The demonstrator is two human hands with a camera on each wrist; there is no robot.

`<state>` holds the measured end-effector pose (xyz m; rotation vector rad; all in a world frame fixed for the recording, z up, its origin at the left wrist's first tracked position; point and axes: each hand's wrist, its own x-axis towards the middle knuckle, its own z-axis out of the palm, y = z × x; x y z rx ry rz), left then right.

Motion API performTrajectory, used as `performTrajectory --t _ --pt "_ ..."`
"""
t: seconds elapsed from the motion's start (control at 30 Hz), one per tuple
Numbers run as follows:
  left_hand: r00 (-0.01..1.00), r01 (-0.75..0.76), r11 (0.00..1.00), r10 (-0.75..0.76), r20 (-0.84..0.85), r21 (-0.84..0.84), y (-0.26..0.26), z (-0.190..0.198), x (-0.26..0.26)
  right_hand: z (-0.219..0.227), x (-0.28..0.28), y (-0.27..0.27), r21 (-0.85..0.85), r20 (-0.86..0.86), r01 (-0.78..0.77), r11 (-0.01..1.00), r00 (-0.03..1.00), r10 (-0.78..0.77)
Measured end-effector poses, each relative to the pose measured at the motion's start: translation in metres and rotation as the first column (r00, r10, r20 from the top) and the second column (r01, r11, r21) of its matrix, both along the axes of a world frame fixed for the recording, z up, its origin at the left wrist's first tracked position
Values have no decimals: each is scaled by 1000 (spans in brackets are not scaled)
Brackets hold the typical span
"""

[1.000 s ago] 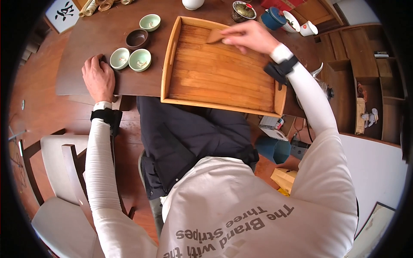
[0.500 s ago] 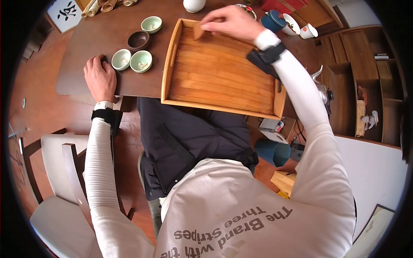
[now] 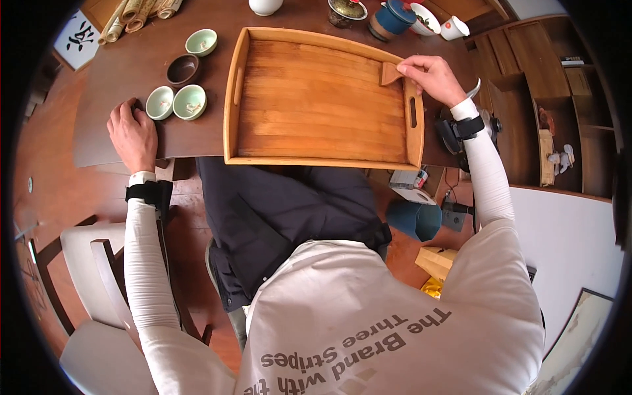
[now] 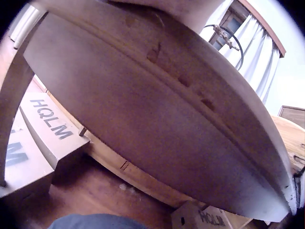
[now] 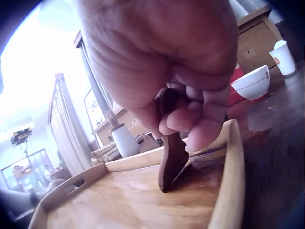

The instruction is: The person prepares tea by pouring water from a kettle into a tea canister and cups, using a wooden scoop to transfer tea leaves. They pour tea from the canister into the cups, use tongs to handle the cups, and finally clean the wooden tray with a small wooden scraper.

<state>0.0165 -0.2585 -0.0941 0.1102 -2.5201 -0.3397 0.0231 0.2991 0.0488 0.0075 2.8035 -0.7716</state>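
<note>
A wooden tray with raised sides and handle slots lies at the table's front edge. The right hand pinches a small brown wooden tool at the tray's far right corner. In the right wrist view, thumb and fingers of the right hand grip the narrow handle, and the flared end of the tool stands against the tray floor. The left hand rests on the table's front edge, left of the cups, holding nothing visible.
Left of the tray stand pale green cups and a dark brown cup. Behind the tray are a white vessel, a lidded bowl, a blue pot, a white bowl and a paper cup.
The right hand has carried the tool from the tray's far left part to its far right corner. The head view has shifted slightly. The left hand stays at the table edge.
</note>
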Motion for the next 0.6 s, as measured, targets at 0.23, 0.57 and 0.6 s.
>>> performTrajectory --t 0.23,0.57,0.6 --pt "1000 8 1000 -8 -5 -7 -4 -2 -2 31 -18 2 480 -211 -248 842 899 385" --pt "1000 9 1000 -9 3 7 -3 0 1 -9 18 4 509 -342 -304 805 788 513" --pt "1000 3 1000 -3 -1 -7 -4 -1 0 -11 28 2 493 -371 -314 811 767 523"
